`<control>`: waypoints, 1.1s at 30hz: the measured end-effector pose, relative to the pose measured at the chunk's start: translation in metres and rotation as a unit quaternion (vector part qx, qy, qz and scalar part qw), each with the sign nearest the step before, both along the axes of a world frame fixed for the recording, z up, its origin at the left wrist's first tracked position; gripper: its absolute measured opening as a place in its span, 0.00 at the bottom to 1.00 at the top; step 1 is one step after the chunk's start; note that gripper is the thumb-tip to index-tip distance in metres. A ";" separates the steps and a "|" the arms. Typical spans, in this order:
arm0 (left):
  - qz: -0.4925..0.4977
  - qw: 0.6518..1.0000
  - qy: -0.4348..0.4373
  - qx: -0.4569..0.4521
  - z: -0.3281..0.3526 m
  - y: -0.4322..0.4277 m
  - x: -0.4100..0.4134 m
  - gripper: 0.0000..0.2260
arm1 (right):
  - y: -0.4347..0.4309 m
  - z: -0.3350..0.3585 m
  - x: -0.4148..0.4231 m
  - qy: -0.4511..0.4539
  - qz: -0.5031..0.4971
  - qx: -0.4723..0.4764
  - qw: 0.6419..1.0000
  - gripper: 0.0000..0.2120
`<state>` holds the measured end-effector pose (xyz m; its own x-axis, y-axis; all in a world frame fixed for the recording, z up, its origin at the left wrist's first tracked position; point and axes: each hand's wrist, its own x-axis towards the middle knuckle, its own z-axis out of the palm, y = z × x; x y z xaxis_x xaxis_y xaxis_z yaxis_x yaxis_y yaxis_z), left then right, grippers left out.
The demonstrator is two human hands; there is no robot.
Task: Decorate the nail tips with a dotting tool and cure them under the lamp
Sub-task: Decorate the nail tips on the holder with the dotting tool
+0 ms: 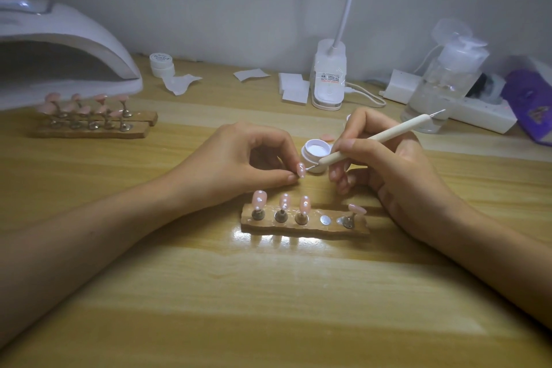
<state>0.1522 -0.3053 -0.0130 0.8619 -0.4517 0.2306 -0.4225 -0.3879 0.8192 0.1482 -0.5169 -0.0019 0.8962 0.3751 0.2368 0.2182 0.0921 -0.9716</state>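
My left hand [254,158] pinches a small stand with a pink nail tip [300,170] between thumb and fingers. My right hand [385,164] grips a cream dotting tool [370,142] like a pen, its metal point touching that nail tip. Just behind stands an open white gel pot [316,155]. In front lies a wooden holder bar [304,225] with three dotted pink tips [259,200] upright, one bare metal disc and one plain pink tip [357,208] at its right end. The white curing lamp [59,48] sits at the far left.
Two more wooden bars with several pink tips [89,116] lie before the lamp. At the back are a closed white jar [162,64], paper wipes [294,88], a desk lamp base [328,75], a pump bottle [442,84], a power strip [478,113] and a purple pack [531,104].
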 end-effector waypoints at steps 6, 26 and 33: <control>-0.001 1.000 -0.002 0.005 0.001 0.000 0.000 0.06 | -0.001 0.000 0.000 -0.024 -0.002 0.014 1.000 0.10; 0.015 0.977 0.130 -0.166 0.021 0.003 -0.006 0.03 | -0.007 0.003 0.011 0.108 -0.023 0.142 0.984 0.10; -0.033 0.987 0.075 -0.136 0.042 -0.017 -0.031 0.04 | -0.007 0.002 0.013 0.106 -0.025 0.145 0.983 0.10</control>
